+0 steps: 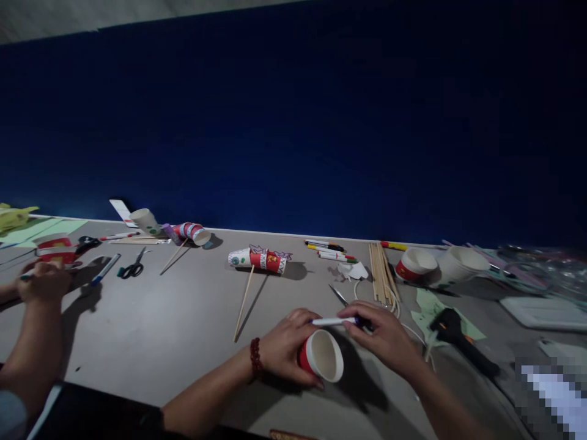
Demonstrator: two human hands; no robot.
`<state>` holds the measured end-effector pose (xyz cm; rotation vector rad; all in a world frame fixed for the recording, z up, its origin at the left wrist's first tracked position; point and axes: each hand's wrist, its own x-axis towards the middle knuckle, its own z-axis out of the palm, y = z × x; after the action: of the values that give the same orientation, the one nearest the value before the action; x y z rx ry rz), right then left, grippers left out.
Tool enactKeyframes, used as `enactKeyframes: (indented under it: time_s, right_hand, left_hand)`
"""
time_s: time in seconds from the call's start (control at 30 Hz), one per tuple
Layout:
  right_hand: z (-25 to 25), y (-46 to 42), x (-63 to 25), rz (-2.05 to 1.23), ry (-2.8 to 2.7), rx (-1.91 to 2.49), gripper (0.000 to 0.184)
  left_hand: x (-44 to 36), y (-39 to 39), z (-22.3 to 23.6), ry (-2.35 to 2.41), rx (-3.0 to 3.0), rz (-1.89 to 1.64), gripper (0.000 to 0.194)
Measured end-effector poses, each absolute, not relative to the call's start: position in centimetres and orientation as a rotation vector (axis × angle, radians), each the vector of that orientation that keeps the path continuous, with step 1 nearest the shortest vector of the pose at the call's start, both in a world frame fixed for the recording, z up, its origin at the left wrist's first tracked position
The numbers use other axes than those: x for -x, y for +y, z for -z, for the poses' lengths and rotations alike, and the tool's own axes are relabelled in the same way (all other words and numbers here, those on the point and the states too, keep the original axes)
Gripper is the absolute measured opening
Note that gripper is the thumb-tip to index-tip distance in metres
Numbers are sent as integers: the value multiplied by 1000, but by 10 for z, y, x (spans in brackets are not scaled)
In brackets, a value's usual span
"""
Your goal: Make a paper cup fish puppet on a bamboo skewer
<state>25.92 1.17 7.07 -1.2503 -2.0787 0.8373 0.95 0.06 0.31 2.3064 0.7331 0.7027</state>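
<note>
My left hand, with a dark red bead bracelet at the wrist, is wrapped round a red and white paper cup. The cup lies tilted, its open mouth facing right and toward me. In my right hand is a white marker with a dark blue end, gripped at its right end. The marker's left end reaches the fingers of my left hand, just above the cup. Beyond them, a decorated red and white paper-cup figure rests on the table with a wooden stick attached.
Several markers, wooden sticks and scissors lie ahead. Paper cups and a black glue gun with its cord are at right. At left, another person's hands hold a red cup near scissors.
</note>
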Motion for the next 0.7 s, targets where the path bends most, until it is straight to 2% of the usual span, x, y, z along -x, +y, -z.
enactKeyframes:
  time_s: [0.1, 0.23, 0.3, 0.6, 0.7]
  right_hand:
    - [-62, 6, -251, -987, -1854, 1267, 20]
    - [-36, -2, -230, -1367, -1350, 1292, 36]
    - [-25, -5, -218, -1514, -1312, 1264, 42]
    - [-11, 5, -205, -1375, -1439, 1279, 48]
    - [-8, 7, -201, -1365, -1451, 1282, 48]
  left_hand:
    - [-15, -4, 4, 690, -2267, -666, 89]
    - [-23, -11, 11, 628, -2284, -657, 90]
    - [-27, -13, 12, 605, -2288, -661, 90]
    - [-22, -7, 0, 508, -1811, -713, 94]
    - [-24, -9, -2, 488, -1838, -686, 94]
